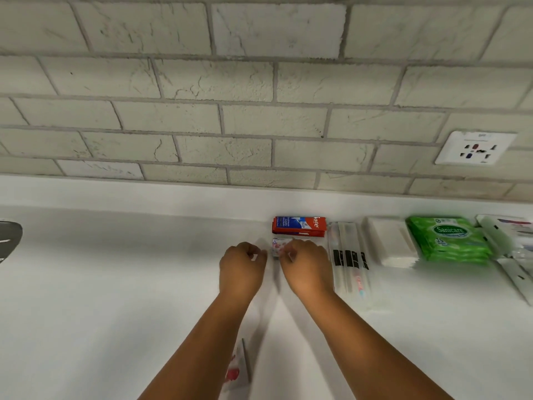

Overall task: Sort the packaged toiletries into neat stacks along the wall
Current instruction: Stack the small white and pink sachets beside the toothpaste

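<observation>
A stack of red and blue toothpaste boxes (299, 226) lies by the wall. Just in front of it sits a small packet with a pink floral print (279, 246). My right hand (307, 265) has its fingers curled over the right side of that packet and hides most of it. My left hand (241, 267) is curled at the packet's left edge, touching or nearly touching it. To the right lie clear-wrapped toothbrushes (350, 261), a white packet stack (388, 241) and green wipes packs (450, 239).
Another pink-printed packet (238, 368) lies near the counter's front, partly under my left forearm. More white packages (510, 246) crowd the far right. A dark object (8, 241) sits at the left edge. A wall socket (476, 147) is on the brick wall.
</observation>
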A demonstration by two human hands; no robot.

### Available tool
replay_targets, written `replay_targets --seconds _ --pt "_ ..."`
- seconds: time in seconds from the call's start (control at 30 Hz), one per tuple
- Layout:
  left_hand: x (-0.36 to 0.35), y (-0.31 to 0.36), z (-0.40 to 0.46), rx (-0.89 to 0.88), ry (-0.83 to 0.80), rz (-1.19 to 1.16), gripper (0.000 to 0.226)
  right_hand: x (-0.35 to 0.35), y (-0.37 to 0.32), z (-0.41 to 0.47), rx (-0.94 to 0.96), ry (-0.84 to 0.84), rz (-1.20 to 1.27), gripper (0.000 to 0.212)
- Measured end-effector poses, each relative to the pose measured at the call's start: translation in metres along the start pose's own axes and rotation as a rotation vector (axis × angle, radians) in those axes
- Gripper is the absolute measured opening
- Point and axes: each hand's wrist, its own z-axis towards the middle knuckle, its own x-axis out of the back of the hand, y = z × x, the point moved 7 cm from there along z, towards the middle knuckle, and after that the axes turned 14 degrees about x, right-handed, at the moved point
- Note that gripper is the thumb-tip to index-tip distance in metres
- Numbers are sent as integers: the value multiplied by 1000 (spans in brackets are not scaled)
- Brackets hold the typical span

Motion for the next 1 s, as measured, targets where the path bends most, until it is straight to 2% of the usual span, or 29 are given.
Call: replay_targets --seconds 0.23,0.53,0.6,0.83,1.0 --pt "44 -38 -45 -12 31 62 14 2 -29 -54 -1 -37 144 16" --pt "78 -95 -82 13 -72 157 14 -22 -81 -115 199 -242 360 18" --pt "80 -104 -89 9 -101 195 18 -25 -86 -124 235 -278 356 23" --pt "76 -112 -107 -63 -142 343 58 -28 -87 -129 301 -367 216 36" --pt "75 -109 -114 -125 -89 392 54 -29 -87 -134 313 -426 183 49"
